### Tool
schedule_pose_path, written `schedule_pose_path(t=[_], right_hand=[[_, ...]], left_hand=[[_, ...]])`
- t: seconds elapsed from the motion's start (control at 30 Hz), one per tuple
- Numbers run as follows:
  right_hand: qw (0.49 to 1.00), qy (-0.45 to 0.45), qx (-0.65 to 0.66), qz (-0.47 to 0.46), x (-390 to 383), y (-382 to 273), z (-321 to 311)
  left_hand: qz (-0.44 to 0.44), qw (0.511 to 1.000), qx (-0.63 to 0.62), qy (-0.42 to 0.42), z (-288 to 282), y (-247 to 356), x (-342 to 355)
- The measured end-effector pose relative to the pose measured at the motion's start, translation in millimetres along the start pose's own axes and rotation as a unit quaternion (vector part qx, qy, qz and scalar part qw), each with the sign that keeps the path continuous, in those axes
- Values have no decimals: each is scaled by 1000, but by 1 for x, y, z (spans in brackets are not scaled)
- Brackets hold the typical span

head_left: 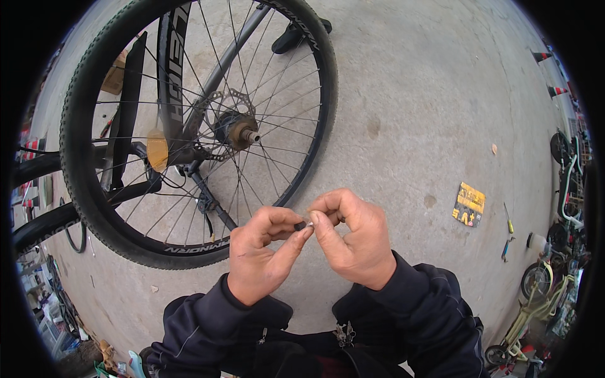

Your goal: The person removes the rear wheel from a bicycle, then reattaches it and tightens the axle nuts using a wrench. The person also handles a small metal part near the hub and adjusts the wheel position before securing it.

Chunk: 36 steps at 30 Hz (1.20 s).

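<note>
My left hand (263,253) pinches a small dark piece (300,225) between thumb and forefinger. Thumb and fingertips of my right hand (353,236) close together at that piece's pale, metallic-looking end, touching or nearly touching my left fingertips. What exactly the piece is, I cannot make out. Just beyond my hands stands a bicycle wheel (328,107) with a black knobbly tyre, thin spokes and a brake disc (242,101). Its hub (241,133) has a brownish face and a metal axle end pointing my way. A dark bicycle frame (171,82) shows behind the spokes.
On the concrete floor (403,145) to the right lie a yellow-and-black packet (469,205), a yellow-handled screwdriver (508,220) and a small blue-handled tool (506,251). Parked small-wheeled vehicles (535,280) and red-and-black cones (556,92) line the right. Clutter lines the left edge.
</note>
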State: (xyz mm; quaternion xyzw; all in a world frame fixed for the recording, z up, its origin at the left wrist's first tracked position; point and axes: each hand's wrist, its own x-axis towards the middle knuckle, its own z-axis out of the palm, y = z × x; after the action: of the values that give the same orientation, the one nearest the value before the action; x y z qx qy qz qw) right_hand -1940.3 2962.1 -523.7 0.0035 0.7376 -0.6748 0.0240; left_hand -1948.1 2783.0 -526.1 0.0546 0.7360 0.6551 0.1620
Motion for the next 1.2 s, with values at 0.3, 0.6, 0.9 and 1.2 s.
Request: schedule_pose_path(t=[0.3, 0.6, 0.9, 1.2], right_hand=[[903, -212, -375, -10, 8, 32, -35], [972, -182, -147, -21, 9, 14, -19], [986, -133, -84, -57, 16, 16, -3], [974, -172, -149, -4, 28, 35, 16]], left_hand=[[-37, 999, 34, 15, -13, -19, 10], [-237, 920, -313, 9, -4, -28, 3], [-250, 898, -362, 13, -3, -27, -5], [46, 984, -27, 171, -79, 19, -9]])
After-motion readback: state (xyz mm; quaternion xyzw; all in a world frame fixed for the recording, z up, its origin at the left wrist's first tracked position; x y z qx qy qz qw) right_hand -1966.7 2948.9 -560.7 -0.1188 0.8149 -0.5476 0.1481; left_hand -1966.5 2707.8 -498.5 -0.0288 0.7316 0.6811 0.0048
